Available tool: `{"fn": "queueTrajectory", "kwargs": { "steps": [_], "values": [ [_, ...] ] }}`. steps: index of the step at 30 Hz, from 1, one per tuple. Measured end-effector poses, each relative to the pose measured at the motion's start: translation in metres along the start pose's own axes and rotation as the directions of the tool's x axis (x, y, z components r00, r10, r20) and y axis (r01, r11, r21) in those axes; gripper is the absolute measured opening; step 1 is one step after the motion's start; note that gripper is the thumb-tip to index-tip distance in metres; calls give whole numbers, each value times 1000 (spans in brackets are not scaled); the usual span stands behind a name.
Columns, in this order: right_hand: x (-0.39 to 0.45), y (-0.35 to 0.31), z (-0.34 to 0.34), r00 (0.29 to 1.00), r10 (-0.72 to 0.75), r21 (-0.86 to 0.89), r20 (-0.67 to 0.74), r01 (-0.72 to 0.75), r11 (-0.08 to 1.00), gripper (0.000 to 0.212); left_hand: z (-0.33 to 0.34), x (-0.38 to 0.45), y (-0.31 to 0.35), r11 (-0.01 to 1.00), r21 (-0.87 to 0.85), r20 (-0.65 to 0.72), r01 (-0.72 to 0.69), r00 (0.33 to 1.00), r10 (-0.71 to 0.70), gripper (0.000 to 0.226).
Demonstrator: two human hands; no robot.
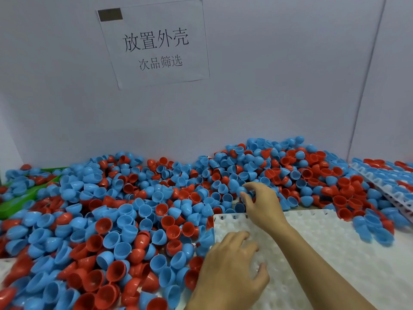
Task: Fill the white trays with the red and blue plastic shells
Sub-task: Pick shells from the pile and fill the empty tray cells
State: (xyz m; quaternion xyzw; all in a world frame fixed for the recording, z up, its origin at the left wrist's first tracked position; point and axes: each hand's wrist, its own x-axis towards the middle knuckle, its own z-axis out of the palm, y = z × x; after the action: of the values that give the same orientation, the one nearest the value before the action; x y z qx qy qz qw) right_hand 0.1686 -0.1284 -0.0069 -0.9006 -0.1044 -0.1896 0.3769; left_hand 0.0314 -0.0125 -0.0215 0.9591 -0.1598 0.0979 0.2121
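Red and blue shells [125, 220] lie heaped beside an empty white tray [335, 253].

Two hands [237, 260], two white trays [335, 247], one paper sign [154, 43], hundreds of shells [125, 215]

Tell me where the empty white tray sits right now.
In the head view the empty white tray lies at lower right, under both hands, left hand resting on it, with the pile of shells against its left and far edges.

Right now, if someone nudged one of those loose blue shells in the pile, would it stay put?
Probably not. The blue shells are rounded, thin-looking cups lying at all angles, so one would likely rock or roll. They look light and smooth, so neighbours in the heap may slide too.
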Motion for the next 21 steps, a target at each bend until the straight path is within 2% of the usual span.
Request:
{"fn": "queueTrajectory", "kwargs": {
  "steps": [2,5,8,10,12,15,17,19,21],
  "values": [
    [-1,0,-2,1000,29,-39,6,-29,999,30,-1,-2,-1,1000,-18,-32,-11,999,10,46],
    [-3,0,-3,992,88,-144,91,-74,987,36,-7,-5,4,998,-53,-145,-43,989,34,50],
    [-4,1,-2,991,85,-162,100,-68,984,37,-23,5,3,991,-127,-347,29,935,-72,49],
    [-4,0,-2,997,70,-147,39,-63,987,34,-37,26,-8,993,-68,-423,96,899,-116,48],
    [-4,1,-1,998,59,-140,-8,-60,988,32,-51,60,-23,983,12,-369,184,915,-167,54],
    [-4,4,-1,997,57,-104,-50,-62,993,33,-62,121,-40,966,46,-234,256,942,-239,78],
    [-3,7,-2,994,74,-68,-82,-79,995,35,-61,161,-48,955,-67,-150,290,943,-297,84],
    [-3,9,-3,990,89,-25,-111,-92,995,35,-58,198,-55,903,-248,-78,351,922,-379,90],
    [-4,9,-2,991,72,-15,-112,-74,997,35,-53,228,-58,871,-300,-26,388,910,-414,98]
  ]
}}
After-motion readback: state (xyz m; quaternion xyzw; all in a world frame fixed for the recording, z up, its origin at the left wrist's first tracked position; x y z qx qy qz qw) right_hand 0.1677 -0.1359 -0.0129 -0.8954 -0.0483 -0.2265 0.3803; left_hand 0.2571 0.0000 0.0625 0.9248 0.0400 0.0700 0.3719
